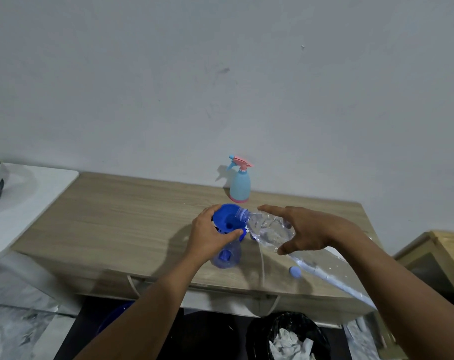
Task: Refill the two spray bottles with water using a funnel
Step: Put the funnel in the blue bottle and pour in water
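Blue funnel partly hidden behind left hand.

Both arms are reaching forward, the left hand gripping the funnel. The right hand is holding the bottle tilted.

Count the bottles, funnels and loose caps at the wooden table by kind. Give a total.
Spray bottles: 2, the pale blue spray bottle and the clear blue spray bottle
Water bottle: 1
Funnel: 1
Loose cap: 1
Total: 5
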{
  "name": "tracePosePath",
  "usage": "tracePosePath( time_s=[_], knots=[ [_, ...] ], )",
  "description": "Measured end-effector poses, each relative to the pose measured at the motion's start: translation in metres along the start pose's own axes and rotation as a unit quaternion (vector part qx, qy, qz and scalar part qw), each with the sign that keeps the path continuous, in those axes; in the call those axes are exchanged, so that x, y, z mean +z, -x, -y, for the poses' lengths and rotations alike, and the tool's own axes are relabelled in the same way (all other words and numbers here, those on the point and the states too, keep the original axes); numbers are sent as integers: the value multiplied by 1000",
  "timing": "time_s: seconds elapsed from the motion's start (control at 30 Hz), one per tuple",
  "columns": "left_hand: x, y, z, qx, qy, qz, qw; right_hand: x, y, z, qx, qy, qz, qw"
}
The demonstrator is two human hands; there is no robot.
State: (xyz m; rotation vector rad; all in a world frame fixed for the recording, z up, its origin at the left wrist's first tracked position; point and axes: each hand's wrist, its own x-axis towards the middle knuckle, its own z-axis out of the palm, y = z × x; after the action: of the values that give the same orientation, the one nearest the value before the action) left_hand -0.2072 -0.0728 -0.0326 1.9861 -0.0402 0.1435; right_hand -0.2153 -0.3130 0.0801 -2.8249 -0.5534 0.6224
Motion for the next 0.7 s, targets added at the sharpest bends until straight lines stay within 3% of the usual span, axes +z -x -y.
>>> tracePosePath(
  time_s=[0.7],
  knots=[
    [1, -3, 2, 16, 5, -3, 1000, 1, 2, -7, -7, -21, -12, 1000]
  ],
)
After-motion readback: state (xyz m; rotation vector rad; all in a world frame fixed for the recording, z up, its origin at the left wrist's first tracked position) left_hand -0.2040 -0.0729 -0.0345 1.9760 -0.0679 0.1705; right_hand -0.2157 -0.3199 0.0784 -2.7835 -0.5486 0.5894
